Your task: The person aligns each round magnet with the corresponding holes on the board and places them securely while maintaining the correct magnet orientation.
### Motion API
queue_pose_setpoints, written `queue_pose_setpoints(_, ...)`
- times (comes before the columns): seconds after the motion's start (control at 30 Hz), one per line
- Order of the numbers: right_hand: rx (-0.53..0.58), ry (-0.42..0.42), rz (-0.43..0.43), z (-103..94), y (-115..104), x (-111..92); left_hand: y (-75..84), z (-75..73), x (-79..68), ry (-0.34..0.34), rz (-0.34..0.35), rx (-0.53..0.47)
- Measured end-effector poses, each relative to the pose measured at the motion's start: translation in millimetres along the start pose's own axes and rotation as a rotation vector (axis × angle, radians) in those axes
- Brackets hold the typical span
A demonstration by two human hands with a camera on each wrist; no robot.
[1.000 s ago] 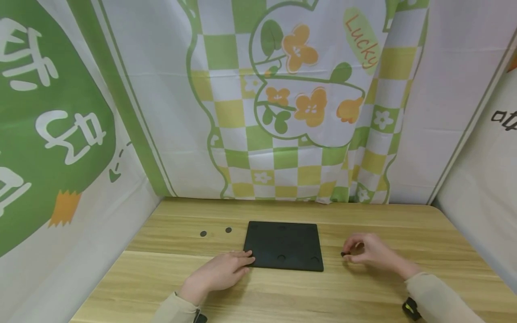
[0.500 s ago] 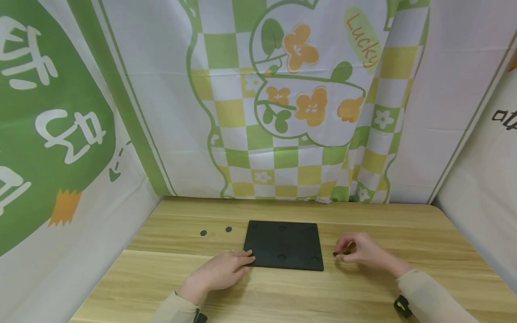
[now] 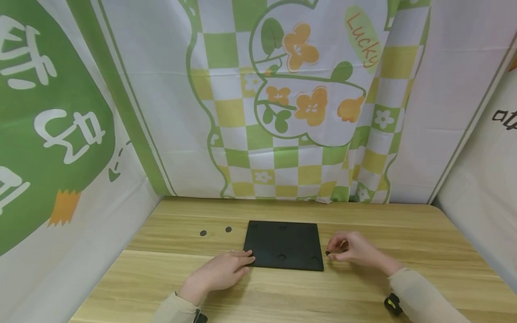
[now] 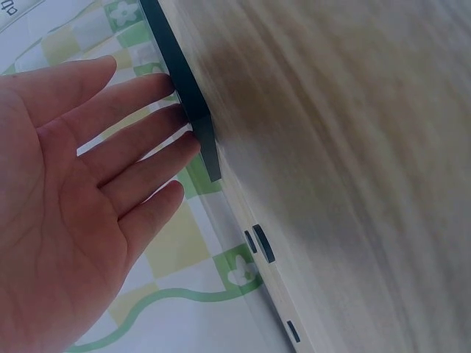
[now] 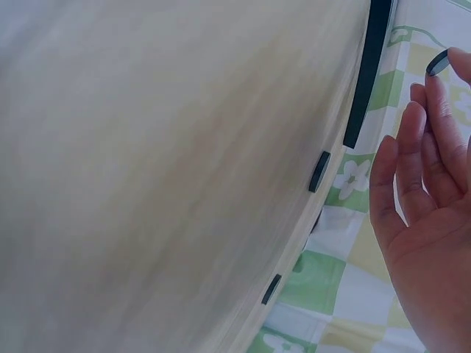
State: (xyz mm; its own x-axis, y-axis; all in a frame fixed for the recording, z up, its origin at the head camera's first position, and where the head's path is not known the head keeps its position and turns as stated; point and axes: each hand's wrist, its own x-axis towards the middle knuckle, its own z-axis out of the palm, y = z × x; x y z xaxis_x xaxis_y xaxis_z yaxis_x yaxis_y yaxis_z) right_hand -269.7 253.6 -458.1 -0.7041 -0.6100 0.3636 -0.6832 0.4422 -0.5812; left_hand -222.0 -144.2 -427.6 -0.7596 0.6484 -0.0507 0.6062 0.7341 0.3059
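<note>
One small disc (image 3: 327, 253): I'm pinching it in right hand (image 3: 350, 247), just beside black board (image 3: 299, 244) lying crosswise between hands; left hand (image 3: 223, 270), fingers straight, touching board's left edge.

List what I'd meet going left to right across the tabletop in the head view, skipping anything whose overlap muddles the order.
First loose disc → second loose disc → black board → right hand pinching a small dark disc.

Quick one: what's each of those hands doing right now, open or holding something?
Left hand: open, touching the board.
Right hand: closed, pinching a small disc.
</note>
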Motion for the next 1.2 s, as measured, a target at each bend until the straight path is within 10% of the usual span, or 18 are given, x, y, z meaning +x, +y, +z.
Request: queue_pose_setpoints(1.2,0.067,-0.089,0.09,15.2,-2,20,-1.7,2.0,0.2,0.003,-0.007,0.004)
